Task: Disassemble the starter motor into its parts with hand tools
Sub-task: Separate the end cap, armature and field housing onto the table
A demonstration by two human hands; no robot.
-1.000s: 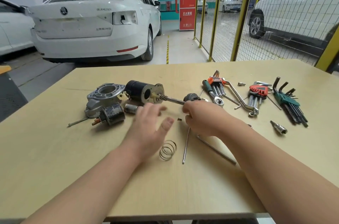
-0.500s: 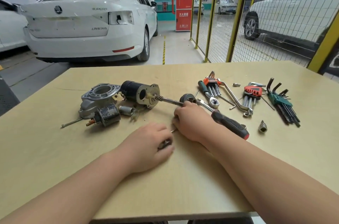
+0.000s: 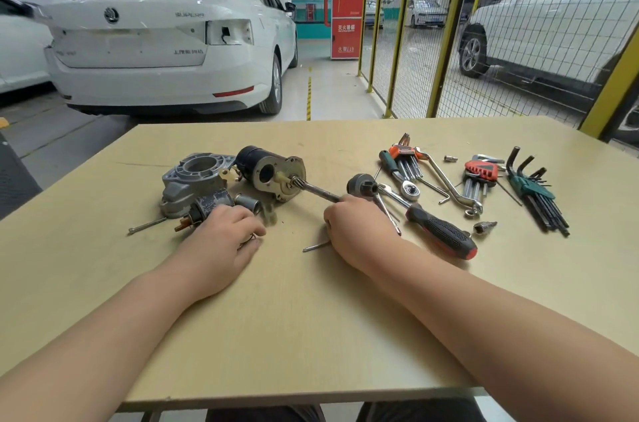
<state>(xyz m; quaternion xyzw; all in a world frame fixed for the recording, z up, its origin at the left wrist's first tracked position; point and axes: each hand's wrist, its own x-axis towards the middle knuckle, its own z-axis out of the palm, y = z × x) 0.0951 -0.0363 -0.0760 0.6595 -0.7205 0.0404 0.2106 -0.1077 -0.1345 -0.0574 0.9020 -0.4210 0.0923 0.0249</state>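
Observation:
The black motor body (image 3: 268, 171) with its brass end plate and geared shaft (image 3: 313, 189) lies at the table's middle. Left of it are the grey aluminium housing (image 3: 193, 176), the solenoid (image 3: 207, 207) and a small steel sleeve (image 3: 249, 203). My left hand (image 3: 224, 243) is just in front of the solenoid, fingers curled around the wire spring, of which only a bit shows. My right hand (image 3: 359, 229) lies palm down at the shaft's tip, closed over thin long bolts; one bolt end (image 3: 316, 246) sticks out to the left. The dark pinion piece (image 3: 361, 184) sits just beyond its knuckles.
A ratchet with a black and red handle (image 3: 441, 236) lies right of my right hand. Further right are a socket (image 3: 484, 227), a bent wrench (image 3: 449, 183), another ratchet (image 3: 397, 172) and hex key sets (image 3: 479, 176) (image 3: 536, 193). One long bolt (image 3: 147, 225) lies at the far left.
My left hand closed on the spring and carried it left toward the solenoid. My right hand came down over the long bolts and stays there.

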